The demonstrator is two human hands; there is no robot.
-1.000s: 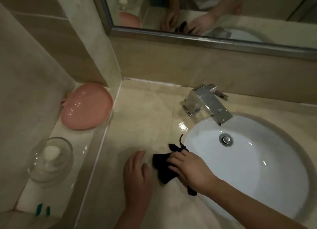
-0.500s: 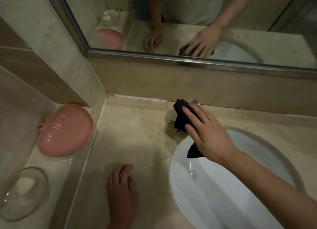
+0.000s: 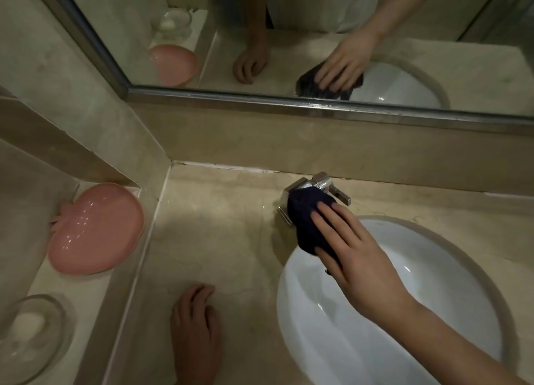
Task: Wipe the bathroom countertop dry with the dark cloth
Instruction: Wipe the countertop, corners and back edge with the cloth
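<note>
Compared with half a second ago, the right hand (image 3: 355,257) sits a little lower on the faucet (image 3: 318,189), so its chrome top and lever now show above the dark cloth (image 3: 306,223); the left hand (image 3: 195,329) stays flat on the countertop (image 3: 219,228), fingers relaxed. The right hand's straight fingers press the cloth over the faucet body, and the navy, bunched fabric hangs past the rim of the white sink (image 3: 410,292). On the side ledge (image 3: 83,312) lie a pink dish (image 3: 95,228) and a clear glass bowl (image 3: 31,338) holding something white.
</note>
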